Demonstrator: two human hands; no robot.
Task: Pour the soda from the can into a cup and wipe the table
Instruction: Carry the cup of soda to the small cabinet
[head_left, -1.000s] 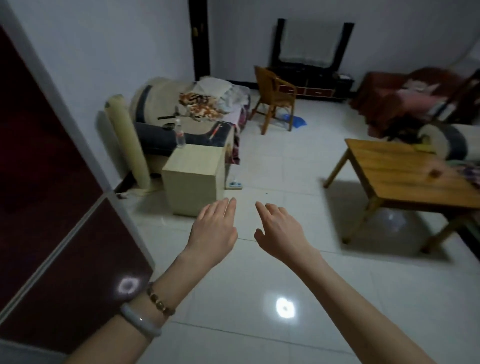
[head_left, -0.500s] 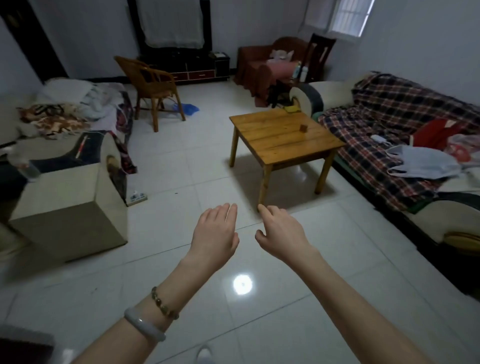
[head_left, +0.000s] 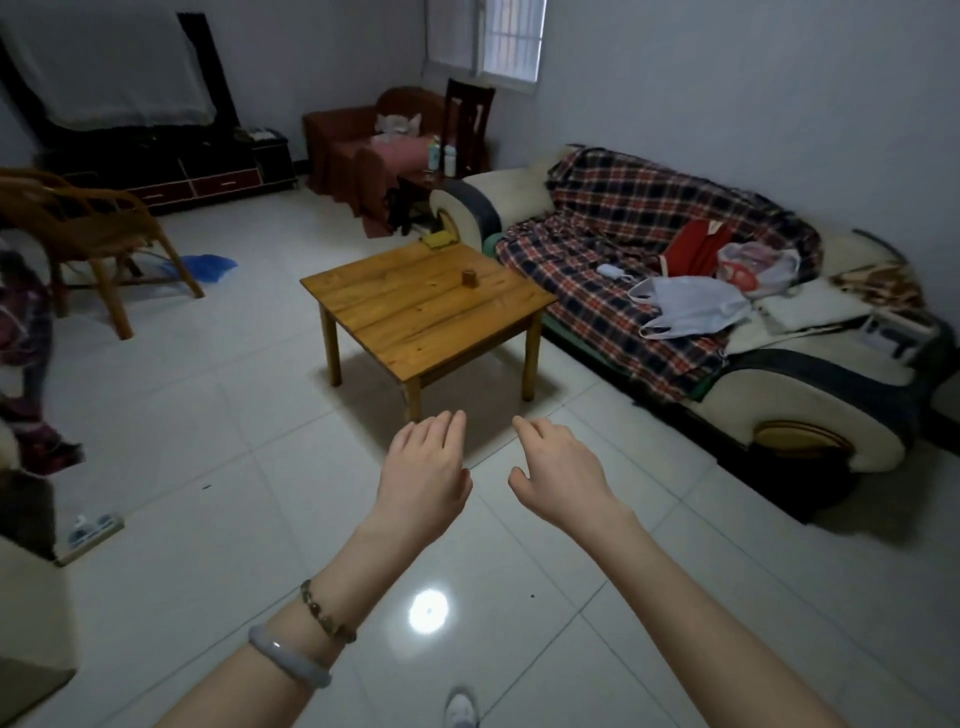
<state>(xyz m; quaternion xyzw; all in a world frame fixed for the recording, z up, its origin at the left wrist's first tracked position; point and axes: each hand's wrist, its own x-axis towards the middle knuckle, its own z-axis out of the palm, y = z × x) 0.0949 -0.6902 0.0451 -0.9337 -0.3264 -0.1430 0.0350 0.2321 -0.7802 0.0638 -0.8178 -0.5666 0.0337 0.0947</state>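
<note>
Standing on the pale tiled floor in the middle of the room, the square wooden counter is seen ahead of both hands. One corner is turned toward the camera, and its planks are laid crosswise, running from the left toward the sofa. A small brown object is set upright near the counter's far side; what it is cannot be told. The sofa is placed just beside the counter's right edge and is draped with a plaid blanket, on which plastic bags are heaped. A wooden chair is placed well apart to the left, and a dark red armchair behind. Tiled floor lies between the hands and the counter's near corner. The left hand and right hand are held palm down over the floor, fingers relaxed and slightly apart, with nothing gripped. A beaded bracelet and a pale bangle are worn on the left wrist.
</note>
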